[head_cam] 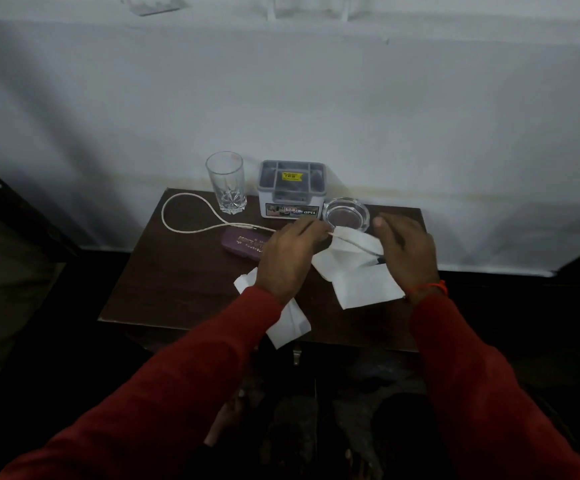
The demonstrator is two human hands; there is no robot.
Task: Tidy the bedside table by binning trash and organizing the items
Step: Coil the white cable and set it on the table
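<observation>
A small dark wooden bedside table (pixel 177 271) stands against a pale wall. A white cable (pixel 184 197) loops across its left side and runs right under my left hand (pixel 286 261), whose fingertips pinch it. The cable goes on over a white tissue (pixel 361 282), and its dark end meets my right hand (pixel 406 251), which seems to hold it. A second white tissue (pixel 288 323) lies at the front edge, partly under my left wrist. A purple case (pixel 243 244) lies beside my left hand, half hidden by it.
At the back stand a cut-glass tumbler (pixel 226 183), a grey compartmented organizer box (pixel 292 190) and a round glass ashtray (pixel 346 213) just beyond my fingers. A dark piece of furniture (pixel 21 209) rises at the left. The floor below is dark.
</observation>
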